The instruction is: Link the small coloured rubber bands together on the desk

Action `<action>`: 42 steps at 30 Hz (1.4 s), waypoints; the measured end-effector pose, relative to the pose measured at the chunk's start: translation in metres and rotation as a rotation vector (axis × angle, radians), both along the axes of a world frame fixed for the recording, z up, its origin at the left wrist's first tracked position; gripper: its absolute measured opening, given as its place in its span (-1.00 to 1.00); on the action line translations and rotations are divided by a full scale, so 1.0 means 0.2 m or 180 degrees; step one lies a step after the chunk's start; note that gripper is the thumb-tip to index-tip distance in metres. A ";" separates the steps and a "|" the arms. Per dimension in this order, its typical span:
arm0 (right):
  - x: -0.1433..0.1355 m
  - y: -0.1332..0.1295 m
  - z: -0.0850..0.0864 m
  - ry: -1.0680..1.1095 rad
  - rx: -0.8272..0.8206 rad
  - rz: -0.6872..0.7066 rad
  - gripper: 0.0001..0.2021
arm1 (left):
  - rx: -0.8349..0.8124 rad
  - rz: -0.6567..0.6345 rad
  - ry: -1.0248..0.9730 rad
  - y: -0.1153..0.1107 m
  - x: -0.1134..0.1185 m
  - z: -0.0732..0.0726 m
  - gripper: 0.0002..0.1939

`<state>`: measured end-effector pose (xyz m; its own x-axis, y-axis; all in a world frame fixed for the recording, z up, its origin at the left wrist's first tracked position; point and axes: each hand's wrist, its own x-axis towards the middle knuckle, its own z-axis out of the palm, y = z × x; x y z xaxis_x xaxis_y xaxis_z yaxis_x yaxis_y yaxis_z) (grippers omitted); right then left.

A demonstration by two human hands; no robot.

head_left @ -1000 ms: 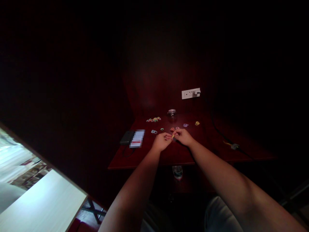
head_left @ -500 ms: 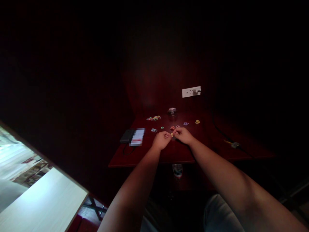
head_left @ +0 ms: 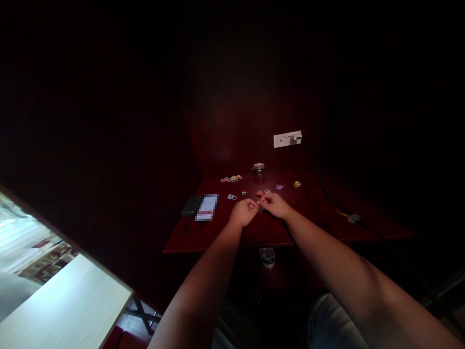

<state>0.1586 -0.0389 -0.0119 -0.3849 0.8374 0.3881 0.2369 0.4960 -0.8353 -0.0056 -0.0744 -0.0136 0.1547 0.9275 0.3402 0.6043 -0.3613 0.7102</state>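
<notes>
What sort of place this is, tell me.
Likely a work nook in a shared room: a dark red desk against a wall, a socket above it, a pale table beyond the side panel.

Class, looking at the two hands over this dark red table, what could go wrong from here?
The tiny light-coloured piece at the fingertips of the left hand and right hand could slip, as the grip looks small. The right hand is also close to the small orange-red rings and small pink ring, so it might nudge them together.
</notes>
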 end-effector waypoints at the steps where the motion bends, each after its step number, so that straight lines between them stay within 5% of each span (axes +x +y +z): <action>1: 0.00 0.00 0.00 -0.0016 0.0000 -0.0028 -0.70 | 0.0025 0.0012 0.0025 0.00 0.00 0.00 -0.83; 42: 0.02 -0.02 0.04 0.0058 0.0017 0.0023 -0.70 | -0.0022 -0.0132 -0.0109 0.00 0.01 -0.01 -0.69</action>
